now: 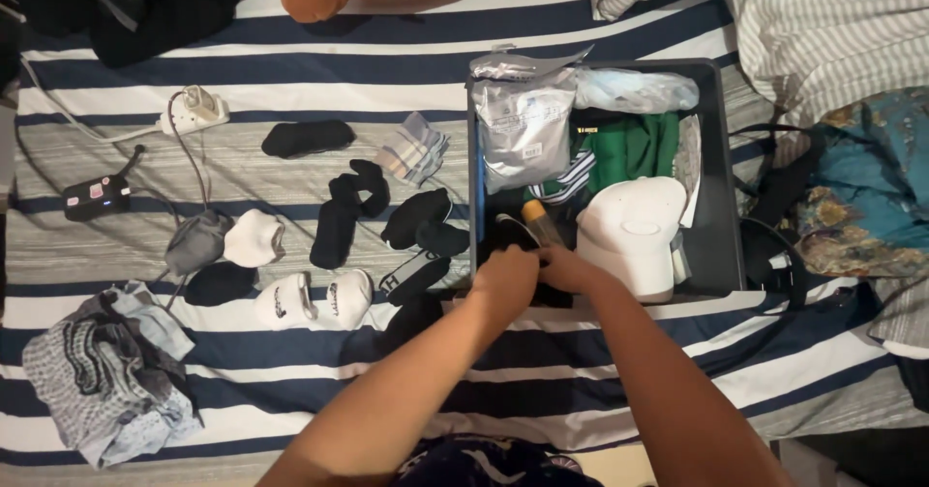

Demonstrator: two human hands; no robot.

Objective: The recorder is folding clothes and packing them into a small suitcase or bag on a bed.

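A bed under a navy, white and grey striped cover (319, 71) fills the room; a grey-striped pillow (823, 23) lies at its far right corner.

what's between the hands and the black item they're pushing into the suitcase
Nothing visible: the left hand and right hand already rest on the black item at the near edge of the suitcase, beside the white cap.

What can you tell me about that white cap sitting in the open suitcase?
The white cap looks like soft fabric, with a rounded crown and a curved brim. It lies in the near right part of the dark suitcase, on top of the other packed things, next to green clothing. Neither hand touches it; the right hand is just beside it.
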